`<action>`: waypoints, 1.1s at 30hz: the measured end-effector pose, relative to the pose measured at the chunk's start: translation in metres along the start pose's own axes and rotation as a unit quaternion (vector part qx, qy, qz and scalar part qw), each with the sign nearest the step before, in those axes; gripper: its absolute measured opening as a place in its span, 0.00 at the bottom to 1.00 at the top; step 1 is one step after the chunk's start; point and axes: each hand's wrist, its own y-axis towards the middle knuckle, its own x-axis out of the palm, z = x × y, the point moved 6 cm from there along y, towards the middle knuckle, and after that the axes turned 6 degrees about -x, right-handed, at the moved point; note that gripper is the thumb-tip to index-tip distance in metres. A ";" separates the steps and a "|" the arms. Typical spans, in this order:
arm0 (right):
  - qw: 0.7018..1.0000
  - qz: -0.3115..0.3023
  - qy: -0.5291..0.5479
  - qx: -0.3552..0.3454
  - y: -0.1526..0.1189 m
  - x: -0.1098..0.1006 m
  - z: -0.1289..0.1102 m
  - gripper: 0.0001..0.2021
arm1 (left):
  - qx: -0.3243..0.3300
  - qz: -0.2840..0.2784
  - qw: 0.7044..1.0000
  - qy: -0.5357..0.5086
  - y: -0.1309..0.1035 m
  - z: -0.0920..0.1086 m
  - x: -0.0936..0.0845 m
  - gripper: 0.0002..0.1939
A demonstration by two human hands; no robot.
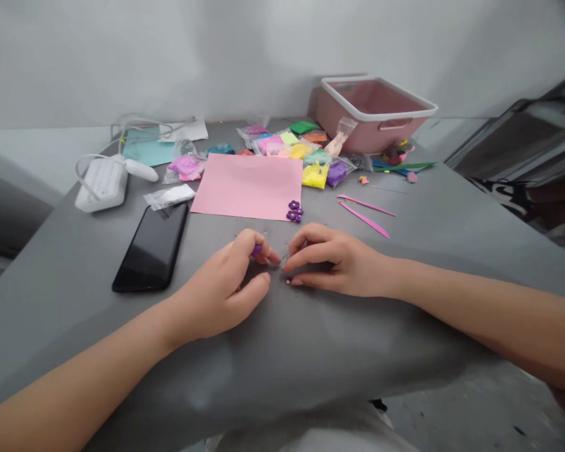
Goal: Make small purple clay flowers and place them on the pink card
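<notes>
Left hand (219, 292) holding purple piece (257, 250), right hand (341, 260) narrowly parted, white marks (509, 191) on black fabric (487, 187) unreadable

Fingers of the left hand (226, 285) hid most of a purple piece (257, 250) — its shape couldn't be told. A speck (288, 282) by the right hand (329, 257) was too small to identify. Both forearms (480, 307) were cut off, and the far basket's (371, 138) near wall concealed part of its inside — dark clutter (546, 150) far right was blurred.

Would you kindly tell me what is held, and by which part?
Left hand holds a purple piece in its curled fingers, gripped part hidden; right hand, cannot tell.
</notes>
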 end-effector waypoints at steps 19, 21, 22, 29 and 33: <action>0.966 0.163 -0.140 -0.142 -0.003 -0.015 -0.037 0.07 | -0.049 -0.006 0.920 -0.390 0.013 0.000 0.019 0.15; 0.963 0.166 -0.145 -0.154 -0.003 -0.015 -0.037 0.07 | -0.049 -0.014 0.917 -0.396 0.013 0.001 0.018 0.15; 0.961 0.168 -0.147 -0.161 -0.003 -0.015 -0.037 0.06 | -0.047 -0.019 0.916 -0.398 0.013 0.002 0.018 0.15; 0.953 0.162 -0.182 -0.179 -0.002 -0.015 -0.041 0.05 | -0.086 -0.012 0.917 -0.390 0.013 -0.002 0.018 0.15; 0.953 0.152 -0.191 -0.177 -0.001 -0.014 -0.043 0.04 | -0.098 -0.009 0.913 -0.397 0.012 -0.002 0.018 0.16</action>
